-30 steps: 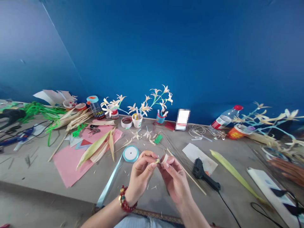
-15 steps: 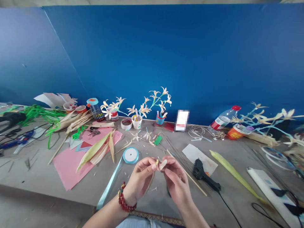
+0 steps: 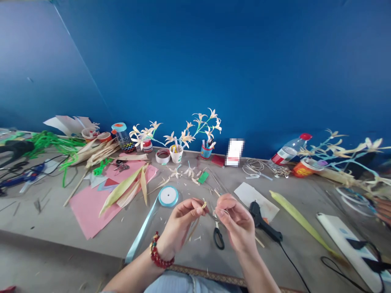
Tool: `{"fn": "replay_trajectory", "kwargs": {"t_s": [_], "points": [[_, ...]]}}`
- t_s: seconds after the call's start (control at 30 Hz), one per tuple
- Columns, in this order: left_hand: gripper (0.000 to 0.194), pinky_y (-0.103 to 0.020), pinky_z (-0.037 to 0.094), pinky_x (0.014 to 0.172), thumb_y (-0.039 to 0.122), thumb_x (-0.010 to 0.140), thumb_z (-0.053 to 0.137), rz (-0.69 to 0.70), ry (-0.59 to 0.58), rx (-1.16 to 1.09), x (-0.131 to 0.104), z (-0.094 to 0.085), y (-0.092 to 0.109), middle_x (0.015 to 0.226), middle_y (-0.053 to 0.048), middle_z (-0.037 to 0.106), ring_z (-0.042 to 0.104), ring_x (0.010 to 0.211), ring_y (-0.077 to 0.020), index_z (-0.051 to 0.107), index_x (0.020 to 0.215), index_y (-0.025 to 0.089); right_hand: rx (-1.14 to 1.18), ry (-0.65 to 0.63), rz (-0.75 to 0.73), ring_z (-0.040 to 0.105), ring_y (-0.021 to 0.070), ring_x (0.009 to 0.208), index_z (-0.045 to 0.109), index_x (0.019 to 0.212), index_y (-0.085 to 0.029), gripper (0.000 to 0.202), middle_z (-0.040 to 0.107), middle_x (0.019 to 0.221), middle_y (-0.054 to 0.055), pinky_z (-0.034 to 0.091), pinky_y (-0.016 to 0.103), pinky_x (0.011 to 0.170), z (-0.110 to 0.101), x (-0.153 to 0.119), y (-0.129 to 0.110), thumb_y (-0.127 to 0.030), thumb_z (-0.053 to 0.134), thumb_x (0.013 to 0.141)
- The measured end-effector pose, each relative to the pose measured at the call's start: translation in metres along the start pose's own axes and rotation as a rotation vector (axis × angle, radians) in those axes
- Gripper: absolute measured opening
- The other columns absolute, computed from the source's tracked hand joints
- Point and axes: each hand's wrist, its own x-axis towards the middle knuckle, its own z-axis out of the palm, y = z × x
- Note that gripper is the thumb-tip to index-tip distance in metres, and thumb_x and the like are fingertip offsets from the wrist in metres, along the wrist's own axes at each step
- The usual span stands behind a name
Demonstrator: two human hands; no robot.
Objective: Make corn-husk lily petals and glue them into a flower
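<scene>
My left hand, with a red bead bracelet at the wrist, pinches a small yellowish piece of dried husk. Below its fingers hangs a pale thin strip. Slightly apart from it, my right hand holds a thin whitish husk petal between thumb and fingertips, largely covered by the fingers. On the table between my wrists lie black-handled scissors, their blades partly hidden. A roll of light blue ribbon is just beyond my left hand, its loose end trailing toward me.
A black glue gun lies right of my right hand, beside a green husk and a white power strip. Pink paper and husks are leftward. Husk flowers in cups line the wall. Apparent fingers of another person show far right.
My hands have moved apart, the right one shifting rightward with its petal. The scissors between them have come into view. What looks like another person's fingers has appeared at the right edge.
</scene>
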Motion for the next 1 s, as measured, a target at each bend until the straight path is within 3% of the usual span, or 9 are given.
{"fn": "replay_trajectory", "kwargs": {"t_s": [0.2, 0.43, 1.0], "points": [[0.017, -0.027, 0.039, 0.082, 0.026, 0.087, 0.071, 0.058, 0.044, 0.096, -0.004, 0.007, -0.001, 0.081, -0.003, 0.063, 0.055, 0.083, -0.0161, 0.070, 0.073, 0.016, -0.160, 0.096, -0.064, 0.055, 0.0161, 0.074, 0.066, 0.085, -0.023, 0.010, 0.057, 0.079, 0.001, 0.043, 0.027, 0.063, 0.008, 0.000, -0.003, -0.017, 0.064, 0.093], [0.018, -0.027, 0.039, 0.080, 0.026, 0.089, 0.068, 0.057, 0.035, 0.115, -0.007, 0.011, -0.001, 0.080, -0.004, 0.062, 0.053, 0.081, -0.0164, 0.068, 0.074, 0.015, -0.320, 0.072, -0.139, 0.057, 0.0169, 0.073, 0.067, 0.086, -0.023, 0.011, 0.059, 0.079, 0.002, 0.045, 0.030, 0.064, 0.010, 0.001, -0.006, -0.014, 0.064, 0.091], [0.019, -0.027, 0.039, 0.079, 0.026, 0.089, 0.068, 0.046, 0.040, 0.098, -0.006, 0.009, -0.002, 0.079, -0.004, 0.062, 0.053, 0.080, -0.0167, 0.067, 0.074, 0.015, -0.440, 0.063, -0.187, 0.058, 0.0167, 0.073, 0.065, 0.086, -0.023, 0.013, 0.060, 0.079, 0.002, 0.047, 0.029, 0.062, 0.009, 0.005, -0.006, -0.010, 0.064, 0.088]]}}
